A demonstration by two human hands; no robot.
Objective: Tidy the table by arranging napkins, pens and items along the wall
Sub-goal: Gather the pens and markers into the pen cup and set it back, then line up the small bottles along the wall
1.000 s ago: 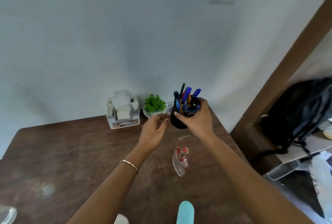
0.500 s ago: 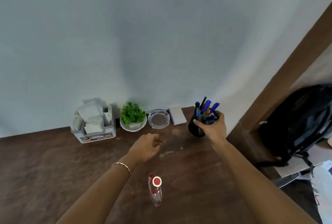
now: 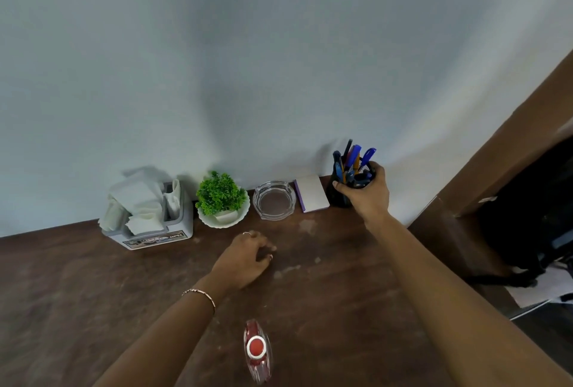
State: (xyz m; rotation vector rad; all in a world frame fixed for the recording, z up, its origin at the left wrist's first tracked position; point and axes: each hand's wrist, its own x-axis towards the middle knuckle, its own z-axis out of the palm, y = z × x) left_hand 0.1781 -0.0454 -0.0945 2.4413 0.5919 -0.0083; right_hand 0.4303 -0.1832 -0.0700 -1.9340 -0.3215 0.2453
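Gripping the black pen cup (image 3: pixel 339 199) with the right hand (image 3: pixel 367 197) — fingers (image 3: pixel 338 185) curled over its rim and side. Upright, right of the ashtray (image 3: pixel 274 200), just past the notepad (image 3: pixel 313 192), close against the wall (image 3: pixel 279 60); cannot tell whether set down on the tabletop (image 3: pixel 93 293) or a shade above it. Packed with blue and dark pens (image 3: pixel 356 157), tips up.

Resting the left hand (image 3: pixel 245 259) on the tabletop in front of the ashtray, fingers loosely curled, holding nothing; a thin bracelet (image 3: pixel 200 293) at the wrist.

Left of the ashtray, just beside it, a small green plant (image 3: pixel 220 194) in a white bowl; further left, a grey holder (image 3: pixel 155 231) stuffed with white napkins (image 3: pixel 136 197) — both at the wall.

Well in front of the ashtray, nearer the camera, a clear bottle (image 3: pixel 256 349) with a red cap, blurred.
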